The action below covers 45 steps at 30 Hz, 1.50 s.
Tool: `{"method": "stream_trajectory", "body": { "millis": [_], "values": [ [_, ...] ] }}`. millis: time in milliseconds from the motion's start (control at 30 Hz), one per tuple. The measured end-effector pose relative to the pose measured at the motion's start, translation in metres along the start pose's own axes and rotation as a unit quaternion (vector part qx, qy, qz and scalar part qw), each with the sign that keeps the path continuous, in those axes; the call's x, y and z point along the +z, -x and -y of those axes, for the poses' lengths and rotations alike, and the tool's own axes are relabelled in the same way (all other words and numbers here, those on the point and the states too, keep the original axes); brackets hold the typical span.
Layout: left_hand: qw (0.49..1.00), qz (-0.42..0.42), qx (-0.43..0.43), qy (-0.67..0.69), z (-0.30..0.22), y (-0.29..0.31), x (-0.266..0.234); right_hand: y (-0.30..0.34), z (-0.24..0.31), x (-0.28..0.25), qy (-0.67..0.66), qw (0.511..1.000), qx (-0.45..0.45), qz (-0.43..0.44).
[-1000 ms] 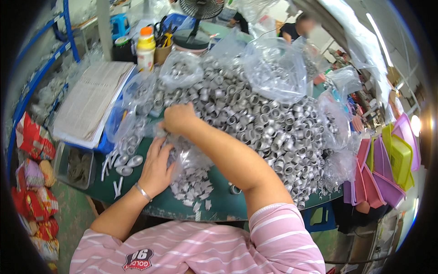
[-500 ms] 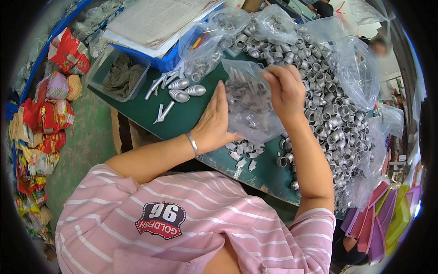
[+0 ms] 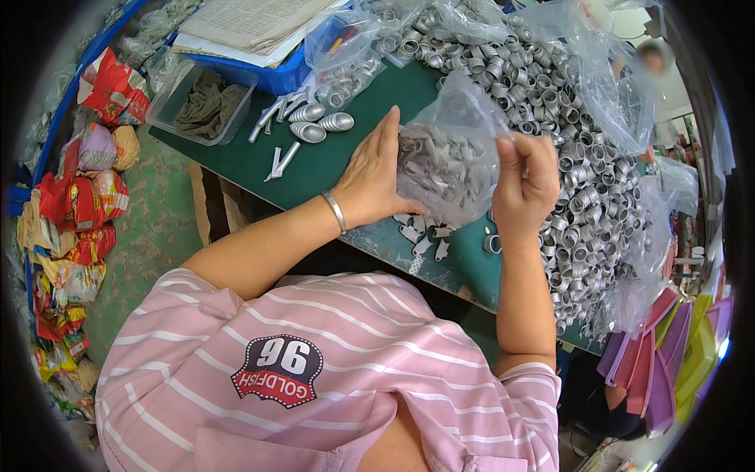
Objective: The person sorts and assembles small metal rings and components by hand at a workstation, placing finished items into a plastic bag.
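A clear plastic bag full of small grey metal pieces is held up over the green table. My left hand cups its left side, fingers stretched along the plastic and thumb underneath. At the bag's right edge, my right hand pinches the plastic between thumb and fingers. Several small flat metal pieces lie on the table just below the bag. Left of it rest several silvery spoon-shaped metal parts and a forked metal part.
A large heap of metal rings covers the table's right side. A clear tub with a dark cloth and a blue bin topped with papers stand at the far left. Pink, purple and yellow-green strips hang at the right. Colourful packages line the left.
The bag has tilted, and its upper part now leans right. My right hand has shifted right and down with the bag's edge. My left hand stays against its side.
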State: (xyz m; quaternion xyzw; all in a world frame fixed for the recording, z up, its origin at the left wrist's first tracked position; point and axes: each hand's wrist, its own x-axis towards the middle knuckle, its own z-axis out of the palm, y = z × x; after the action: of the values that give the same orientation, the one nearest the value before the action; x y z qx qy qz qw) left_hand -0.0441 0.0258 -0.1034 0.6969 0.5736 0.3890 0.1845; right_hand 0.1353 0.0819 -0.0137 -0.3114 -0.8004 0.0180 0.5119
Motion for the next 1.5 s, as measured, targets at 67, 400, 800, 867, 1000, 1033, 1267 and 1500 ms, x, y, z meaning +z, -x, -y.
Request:
{"method": "stream_trajectory", "body": {
  "millis": [67,400,800,867,1000,1033,1267,1500],
  "values": [
    [1.0,0.005,-0.004,0.001,0.0,-0.001,-0.001,-0.006,-0.004,0.005,-0.004,0.998,-0.023,-0.056],
    [0.998,0.054,0.025,-0.027,-0.003,-0.001,-0.003,0.015,0.003,0.008,-0.125,0.971,0.027,-0.2],
    [0.991,0.088,0.053,-0.089,-0.005,-0.002,-0.002,-0.018,-0.018,0.014,-0.204,0.923,0.003,-0.326],
    [0.99,0.093,0.054,-0.096,-0.005,-0.002,-0.003,-0.023,-0.023,0.011,-0.203,0.917,-0.008,-0.343],
    [0.988,0.098,0.059,-0.104,-0.006,-0.002,-0.004,-0.032,-0.021,0.004,-0.194,0.904,0.033,-0.379],
    [0.988,0.099,0.061,-0.106,-0.005,-0.002,-0.004,-0.033,-0.024,0.002,-0.186,0.901,0.053,-0.388],
    [0.993,0.078,0.052,-0.069,-0.004,-0.003,-0.003,-0.089,-0.043,-0.023,-0.245,0.882,0.072,-0.397],
    [0.968,-0.174,0.174,-0.046,-0.015,-0.048,-0.03,-0.107,-0.057,0.016,-0.229,0.954,0.182,-0.062]
  ]
}}
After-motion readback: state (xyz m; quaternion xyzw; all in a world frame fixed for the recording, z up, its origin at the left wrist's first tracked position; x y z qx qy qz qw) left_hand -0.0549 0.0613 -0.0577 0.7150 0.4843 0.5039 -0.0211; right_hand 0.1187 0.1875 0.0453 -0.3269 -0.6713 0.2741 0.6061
